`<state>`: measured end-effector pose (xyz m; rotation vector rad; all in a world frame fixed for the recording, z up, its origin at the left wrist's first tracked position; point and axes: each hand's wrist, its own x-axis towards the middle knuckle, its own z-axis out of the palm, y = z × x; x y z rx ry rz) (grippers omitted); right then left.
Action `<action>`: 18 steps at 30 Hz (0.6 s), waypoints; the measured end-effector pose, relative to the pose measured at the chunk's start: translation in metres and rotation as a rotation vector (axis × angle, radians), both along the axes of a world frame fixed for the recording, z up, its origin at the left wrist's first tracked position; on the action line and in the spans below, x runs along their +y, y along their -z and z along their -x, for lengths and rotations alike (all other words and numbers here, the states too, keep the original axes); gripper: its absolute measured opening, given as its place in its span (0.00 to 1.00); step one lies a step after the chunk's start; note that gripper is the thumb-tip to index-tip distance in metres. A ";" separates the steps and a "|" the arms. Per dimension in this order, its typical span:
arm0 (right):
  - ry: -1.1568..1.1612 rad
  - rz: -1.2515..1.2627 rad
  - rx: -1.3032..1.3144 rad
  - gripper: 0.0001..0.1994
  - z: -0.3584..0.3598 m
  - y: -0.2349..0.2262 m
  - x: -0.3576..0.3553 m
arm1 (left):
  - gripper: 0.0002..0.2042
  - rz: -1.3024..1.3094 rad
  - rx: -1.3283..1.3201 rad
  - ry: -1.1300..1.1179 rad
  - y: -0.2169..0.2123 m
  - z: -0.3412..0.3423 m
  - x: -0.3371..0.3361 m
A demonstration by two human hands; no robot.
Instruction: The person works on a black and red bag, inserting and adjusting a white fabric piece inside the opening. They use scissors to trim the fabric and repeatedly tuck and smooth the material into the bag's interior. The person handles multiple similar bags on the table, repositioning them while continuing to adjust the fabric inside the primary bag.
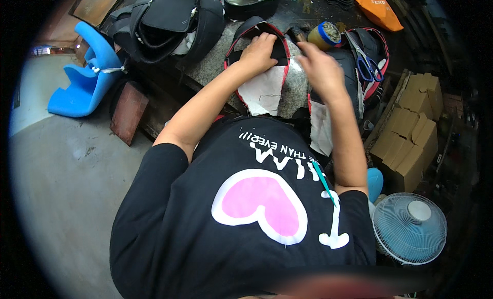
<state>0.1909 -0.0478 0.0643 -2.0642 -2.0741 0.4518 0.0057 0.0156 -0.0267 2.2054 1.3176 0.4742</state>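
A black curved piece with red edging and a white lining (pixel 259 96), perhaps a bag or shoe part, lies on a speckled grey slab (pixel 294 96). My left hand (pixel 258 53) holds it down, with bent fingers over its dark inner side and the thumb apart. My right hand (pixel 322 70) is just to its right, slightly blurred, its fingers curled around something dark. A dark tool end (pixel 296 33) shows at those fingertips; its kind cannot be made out. Close to the right hand lies a similar black, red-edged piece (pixel 347 75), partly hidden by my forearm.
A jar with a blue rim (pixel 327 34) stands beyond my right hand. Blue-handled scissors (pixel 368 68) rest on the right-hand pieces. Black bags (pixel 174 21) sit back left, beside blue foam (pixel 90 88). Cardboard boxes (pixel 405 139) and a fan (pixel 411 227) are at right.
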 end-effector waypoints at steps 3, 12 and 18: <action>0.038 -0.272 -0.244 0.16 -0.063 -0.045 0.008 | 0.24 -0.104 0.037 0.037 -0.004 0.003 0.005; 0.297 0.199 -0.470 0.18 -0.155 -0.029 0.025 | 0.18 0.013 -0.267 0.091 0.008 -0.014 0.026; 0.156 0.131 -0.043 0.19 -0.179 -0.043 0.022 | 0.18 -0.061 -0.168 0.168 0.010 -0.023 0.020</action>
